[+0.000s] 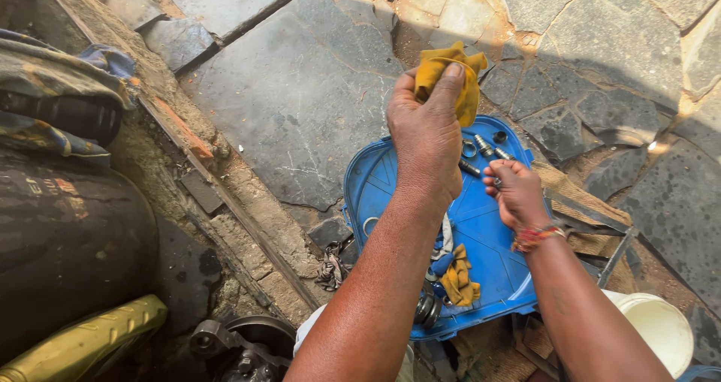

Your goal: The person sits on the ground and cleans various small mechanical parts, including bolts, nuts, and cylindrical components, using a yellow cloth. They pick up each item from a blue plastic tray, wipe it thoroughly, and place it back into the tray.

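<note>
My left hand is closed in a pinch around a crumpled mustard-yellow cloth rag, thumb and forefinger gripping it so that most of the fabric bunches up above my knuckles and a fold hangs down on the far side. The rag's long axis runs roughly up and away from me, its loose end pointing towards the paving beyond. My right hand is curled narrowly around a small metal part held at the fingertips; too little of it shows to tell what it is or which way it points.

Both hands hover over a blue moulded plastic tray lying flat on the ground. Just beside my right fingertips, at the tray's far end, lie several small metal bolts and rings, the bolts lying at slants across the tray. Nearer to me in the tray sit a second yellow rag with a blue-and-white cloth and a round dark metal bearing at the near rim.

The tray rests on grey irregular stone paving. A white plastic bucket stands to my right, and a large dark cylindrical drum lies well apart on my left.
</note>
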